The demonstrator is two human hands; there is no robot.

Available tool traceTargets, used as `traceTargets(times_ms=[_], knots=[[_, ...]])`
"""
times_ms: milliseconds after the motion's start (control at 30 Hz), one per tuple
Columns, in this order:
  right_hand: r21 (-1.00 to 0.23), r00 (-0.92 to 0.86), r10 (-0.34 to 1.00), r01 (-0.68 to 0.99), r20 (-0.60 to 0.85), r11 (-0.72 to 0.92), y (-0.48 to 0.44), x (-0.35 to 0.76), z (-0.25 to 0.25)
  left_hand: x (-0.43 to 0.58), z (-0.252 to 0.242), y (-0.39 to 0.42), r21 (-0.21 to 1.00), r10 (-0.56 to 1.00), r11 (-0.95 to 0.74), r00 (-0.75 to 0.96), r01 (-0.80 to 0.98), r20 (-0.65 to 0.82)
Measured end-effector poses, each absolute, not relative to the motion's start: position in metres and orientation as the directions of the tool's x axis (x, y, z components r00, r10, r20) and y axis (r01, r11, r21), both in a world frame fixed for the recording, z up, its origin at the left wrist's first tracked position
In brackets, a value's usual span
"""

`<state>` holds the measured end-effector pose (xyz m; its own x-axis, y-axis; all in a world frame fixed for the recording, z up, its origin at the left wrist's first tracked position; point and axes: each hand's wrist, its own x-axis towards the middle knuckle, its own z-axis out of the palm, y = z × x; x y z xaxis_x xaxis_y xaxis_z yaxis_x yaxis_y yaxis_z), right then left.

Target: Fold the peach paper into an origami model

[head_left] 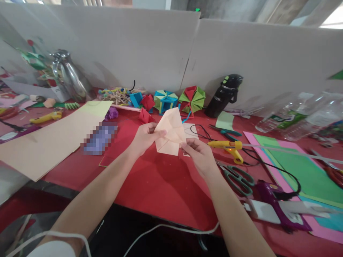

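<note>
Above the red tabletop [166, 185], a folded piece of cream paper [171, 128] is held up between both my hands. My left hand [147, 137] pinches its left side, thumb lying across the front. At the lower right edge, my right hand [198, 153] grips the paper between thumb and fingers. Crease lines and overlapping flaps show on its face. Just right of my right hand lies a yellow hot glue gun [227, 146], and below that a pair of scissors [238, 178] with grey-green handles.
Behind stand folded paper models [166, 100] and a black bottle [223, 94]. Colored paper sheets [302, 167], a purple power strip [284, 207] and plastic bottles [289, 110] are on the right. Large cream sheets [59, 139] and a steel jug [71, 75] are left. A white cable [171, 226] crosses the front edge.
</note>
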<state>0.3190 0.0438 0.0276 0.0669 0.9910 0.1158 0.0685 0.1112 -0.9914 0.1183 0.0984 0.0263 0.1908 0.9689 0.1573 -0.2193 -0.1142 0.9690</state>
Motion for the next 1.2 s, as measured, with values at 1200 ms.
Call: traceTargets(times_ms=[1200], knots=[[-0.985, 0.077, 0.985, 0.087, 0.156, 0.150, 0.045, 0.318, 0.024, 0.132, 0.030, 0.084, 0.971, 0.950, -0.141, 0.251, -0.194, 0.188]])
